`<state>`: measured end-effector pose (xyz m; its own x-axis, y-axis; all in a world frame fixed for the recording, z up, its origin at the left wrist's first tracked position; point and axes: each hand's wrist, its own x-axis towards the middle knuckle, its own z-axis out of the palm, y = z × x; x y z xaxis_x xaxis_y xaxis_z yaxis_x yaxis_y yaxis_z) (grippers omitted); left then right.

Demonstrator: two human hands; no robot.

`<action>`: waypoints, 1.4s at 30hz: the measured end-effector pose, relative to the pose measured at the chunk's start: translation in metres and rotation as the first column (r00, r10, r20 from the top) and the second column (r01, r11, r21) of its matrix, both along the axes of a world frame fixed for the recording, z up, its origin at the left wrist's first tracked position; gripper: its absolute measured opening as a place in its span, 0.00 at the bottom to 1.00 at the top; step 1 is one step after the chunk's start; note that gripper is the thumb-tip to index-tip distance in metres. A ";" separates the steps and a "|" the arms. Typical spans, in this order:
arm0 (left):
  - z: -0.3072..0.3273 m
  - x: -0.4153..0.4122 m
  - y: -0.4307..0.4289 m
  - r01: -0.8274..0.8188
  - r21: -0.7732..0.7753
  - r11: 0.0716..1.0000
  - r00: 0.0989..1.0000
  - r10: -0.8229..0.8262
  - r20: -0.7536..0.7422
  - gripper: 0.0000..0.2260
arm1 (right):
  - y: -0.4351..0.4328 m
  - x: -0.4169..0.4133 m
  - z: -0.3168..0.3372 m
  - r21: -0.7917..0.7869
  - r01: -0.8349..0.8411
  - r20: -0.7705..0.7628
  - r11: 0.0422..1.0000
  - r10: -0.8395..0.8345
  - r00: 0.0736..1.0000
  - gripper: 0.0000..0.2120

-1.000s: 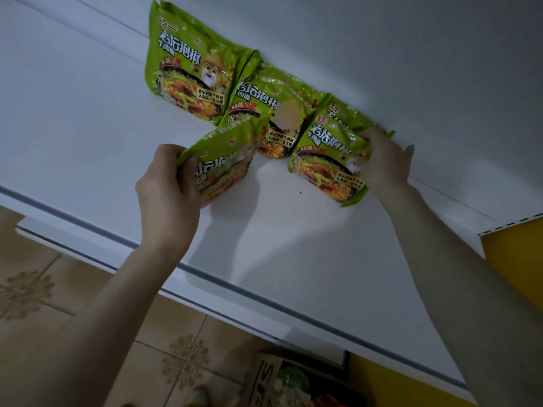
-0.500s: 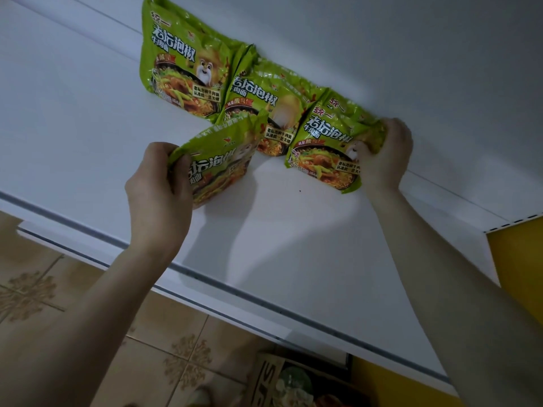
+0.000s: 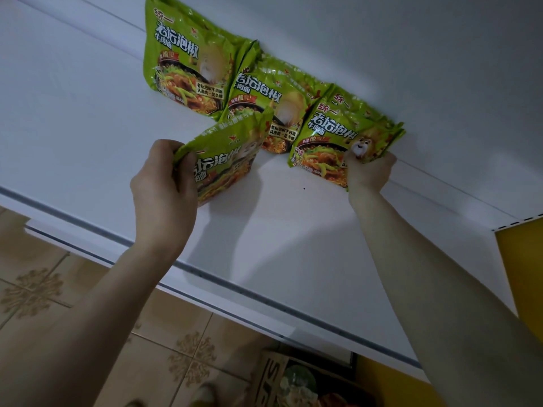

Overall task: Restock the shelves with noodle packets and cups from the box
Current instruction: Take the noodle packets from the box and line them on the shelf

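Note:
Green noodle packets lean in a row against the back wall of a white shelf [image 3: 88, 118]: a far-left packet [image 3: 188, 63], a middle packet [image 3: 273, 98] and a right packet [image 3: 338, 136]. My right hand [image 3: 368, 171] grips the right packet at its lower right corner. My left hand [image 3: 164, 189] holds a fourth green packet [image 3: 226, 163] upright on the shelf, in front of the middle packet. Below the shelf, the cardboard box [image 3: 273, 377] shows more noodle goods inside.
The shelf's front edge [image 3: 235, 289] has a grey rail running diagonally. A patterned tile floor [image 3: 73, 318] lies below. A yellow panel [image 3: 523, 259] bounds the shelf at the right.
My right hand slid down from the right packet's top corner to its lower right corner. The left hand and its packet stayed in place in front of the row.

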<state>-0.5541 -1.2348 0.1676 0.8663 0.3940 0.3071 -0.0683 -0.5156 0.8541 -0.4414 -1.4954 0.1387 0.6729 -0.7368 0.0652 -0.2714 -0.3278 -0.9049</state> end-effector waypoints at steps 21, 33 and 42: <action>0.020 -0.010 0.016 0.050 -0.006 0.999 0.999 -0.051 -0.014 0.07 | 0.020 -0.041 -0.002 0.065 0.014 -0.074 0.998 -0.009 0.997 0.20; 0.045 -0.010 0.096 0.028 -0.076 0.997 0.999 -0.030 -0.035 0.01 | 0.160 -0.079 0.045 0.451 -0.703 0.078 0.550 0.760 0.645 0.18; 0.040 0.000 0.164 0.041 -0.092 0.995 0.998 -0.045 -0.040 0.03 | 0.215 -0.092 0.033 0.345 -0.840 0.089 0.419 0.876 0.474 0.05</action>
<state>-0.5543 -1.0706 0.2074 0.8943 0.3811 0.2344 -0.0516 -0.4327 0.9001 -0.5335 -1.2807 0.1721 0.9547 0.2656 -0.1339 -0.0935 -0.1596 -0.9827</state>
